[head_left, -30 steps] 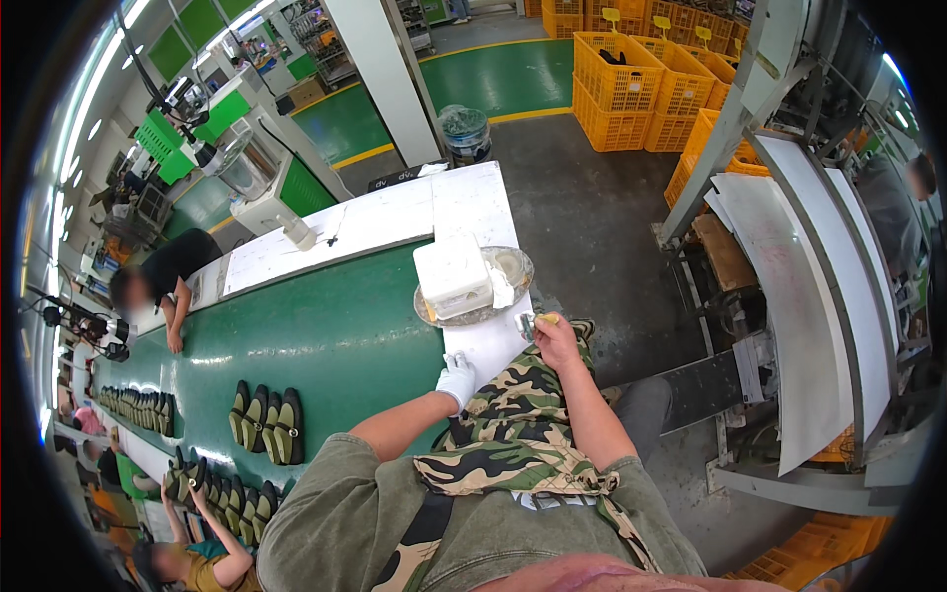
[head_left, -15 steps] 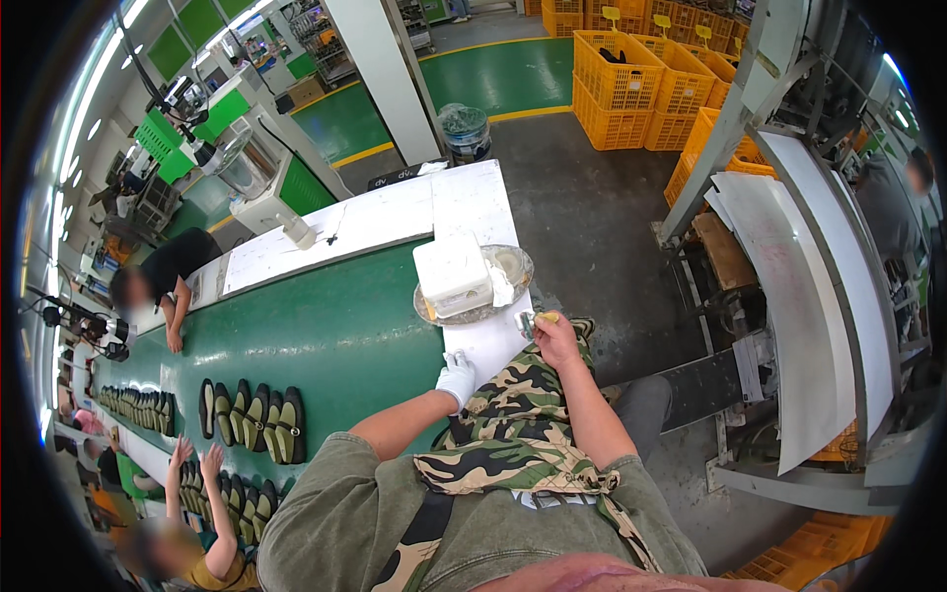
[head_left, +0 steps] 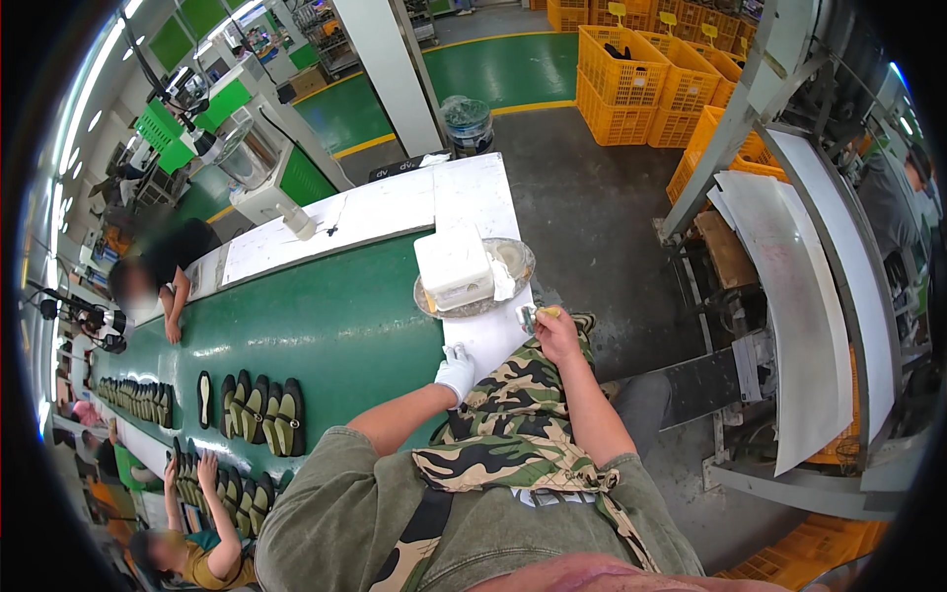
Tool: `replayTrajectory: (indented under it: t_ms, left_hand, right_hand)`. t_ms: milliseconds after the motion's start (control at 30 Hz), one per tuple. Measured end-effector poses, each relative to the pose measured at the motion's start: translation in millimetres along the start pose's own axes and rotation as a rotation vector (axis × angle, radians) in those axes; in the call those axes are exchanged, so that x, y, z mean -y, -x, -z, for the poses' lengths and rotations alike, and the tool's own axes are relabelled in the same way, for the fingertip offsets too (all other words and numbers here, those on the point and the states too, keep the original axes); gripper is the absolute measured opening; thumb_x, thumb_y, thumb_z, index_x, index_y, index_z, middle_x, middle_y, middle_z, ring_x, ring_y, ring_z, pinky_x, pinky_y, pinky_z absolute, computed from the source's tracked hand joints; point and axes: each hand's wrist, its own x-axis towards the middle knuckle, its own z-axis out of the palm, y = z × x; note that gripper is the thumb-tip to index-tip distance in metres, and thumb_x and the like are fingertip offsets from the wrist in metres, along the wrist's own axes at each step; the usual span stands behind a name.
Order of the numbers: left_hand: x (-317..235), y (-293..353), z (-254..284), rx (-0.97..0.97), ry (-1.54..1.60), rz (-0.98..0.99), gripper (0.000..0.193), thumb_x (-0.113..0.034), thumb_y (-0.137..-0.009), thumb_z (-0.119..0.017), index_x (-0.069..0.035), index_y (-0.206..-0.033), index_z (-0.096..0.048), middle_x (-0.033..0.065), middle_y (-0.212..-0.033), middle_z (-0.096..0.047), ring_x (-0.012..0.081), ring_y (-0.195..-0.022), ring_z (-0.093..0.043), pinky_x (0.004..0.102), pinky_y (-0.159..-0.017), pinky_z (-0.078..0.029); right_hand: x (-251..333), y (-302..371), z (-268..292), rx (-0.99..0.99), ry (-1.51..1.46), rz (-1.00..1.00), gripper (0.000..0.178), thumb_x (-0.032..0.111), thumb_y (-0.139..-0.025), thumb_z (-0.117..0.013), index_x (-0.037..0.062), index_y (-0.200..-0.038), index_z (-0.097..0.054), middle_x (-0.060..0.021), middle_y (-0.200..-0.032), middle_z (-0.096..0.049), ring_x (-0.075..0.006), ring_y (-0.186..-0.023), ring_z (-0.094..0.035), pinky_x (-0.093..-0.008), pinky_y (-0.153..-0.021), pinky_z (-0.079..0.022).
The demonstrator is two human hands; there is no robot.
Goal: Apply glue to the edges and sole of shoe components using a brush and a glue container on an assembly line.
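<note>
My left hand (head_left: pixel 456 374), in a white glove, rests on the white tabletop (head_left: pixel 480 338) at the edge of the green belt. Its fingers lie stretched out and hold nothing. Bare, my right hand (head_left: pixel 558 337) is closed around a small brush (head_left: pixel 528 318) with a yellowish handle, above the camouflage apron (head_left: pixel 513 414) on my lap. Ahead of both hands, a white plastic container (head_left: pixel 454 268) stands on a round, stained tray (head_left: pixel 431 304). A crumpled white cloth (head_left: pixel 503 280) hangs against the container's right side.
Olive and black shoes (head_left: pixel 285 418) stand in rows on the green belt (head_left: pixel 365 296), with one pale-soled piece (head_left: pixel 204 399) apart. Two co-workers (head_left: pixel 182 281) (head_left: pixel 202 553) reach in from the left. A metal rack (head_left: pixel 789 326) is at right, yellow crates (head_left: pixel 621 84) behind.
The near co-worker's raised hands have come down onto the shoes at lower left. The pale-soled piece now sits farther from the shoes beside it. My hands have barely moved.
</note>
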Motion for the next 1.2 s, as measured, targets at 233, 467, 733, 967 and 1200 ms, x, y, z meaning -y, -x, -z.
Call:
replayTrajectory:
  t_ms: [233,467,733,967,1200]
  left_hand:
    - [-1,0,3,0.023,-0.007,-0.020,0.044,-0.004,-0.088,-0.052,0.011,-0.129,-0.048,0.0371,-0.143,-0.037,0.0550,-0.129,-0.043,0.0471,-0.094,-0.053]
    - [-1,-1,-7,0.028,0.073,0.034,0.047,-0.006,-0.086,-0.058,0.012,-0.129,-0.050,0.0354,-0.145,-0.035,0.0564,-0.130,-0.041,0.0478,-0.095,-0.052]
    - [-4,-3,1,0.041,0.109,0.028,0.041,-0.004,-0.084,-0.054,0.015,-0.120,-0.055,0.0382,-0.140,-0.037,0.0571,-0.127,-0.044,0.0500,-0.095,-0.052]
    - [-6,-5,-12,-0.034,0.091,0.067,0.046,-0.007,-0.084,-0.055,0.015,-0.125,-0.052,0.0377,-0.141,-0.039,0.0574,-0.128,-0.043,0.0499,-0.092,-0.053]
    - [-9,1,-22,-0.100,0.092,0.046,0.042,-0.009,-0.086,-0.052,0.016,-0.120,-0.056,0.0367,-0.133,-0.045,0.0577,-0.122,-0.046,0.0508,-0.087,-0.054]
  right_hand:
    - [-1,0,4,-0.001,0.008,0.013,0.010,0.003,-0.090,-0.065,0.0076,-0.091,-0.056,-0.0042,-0.083,-0.061,-0.0166,-0.073,-0.059,-0.0436,-0.078,-0.057]
    - [-9,-7,10,0.043,0.009,-0.015,0.006,0.004,-0.092,-0.063,0.0064,-0.093,-0.059,-0.0061,-0.084,-0.063,-0.0177,-0.074,-0.061,-0.0442,-0.079,-0.057]
    - [-6,-9,27,0.063,0.032,0.050,0.005,0.007,-0.094,-0.062,0.0069,-0.098,-0.059,-0.0094,-0.092,-0.068,-0.0214,-0.080,-0.066,-0.0484,-0.081,-0.058]
    - [6,3,2,0.032,0.066,-0.002,0.005,0.008,-0.095,-0.061,0.0066,-0.100,-0.060,-0.0078,-0.096,-0.067,-0.0206,-0.083,-0.066,-0.0493,-0.084,-0.057]
    - [7,9,2,0.038,0.129,-0.027,0.006,0.009,-0.095,-0.061,0.0063,-0.101,-0.060,-0.0082,-0.100,-0.067,-0.0217,-0.087,-0.065,-0.0518,-0.085,-0.056]
